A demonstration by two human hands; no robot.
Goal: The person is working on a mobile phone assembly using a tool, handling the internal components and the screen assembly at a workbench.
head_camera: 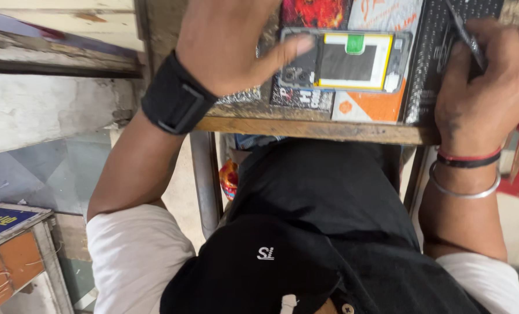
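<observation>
Left hand [227, 43] steadying opened phone [344, 61], table edge [306, 129]

A small phone repair stall: an opened phone [345, 61] with its battery showing lies on a worn wooden bench [306, 128] covered in stickers, beside rough, peeling walls [44, 104].

Soft daylight, edges maybe blurred, no glare

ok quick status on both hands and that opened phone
Left hand spread open, thumb on opened phone, back cover off, battery showing. Right hand gripping thin dark tool at bench edge. Nothing lying over the phone.
</observation>
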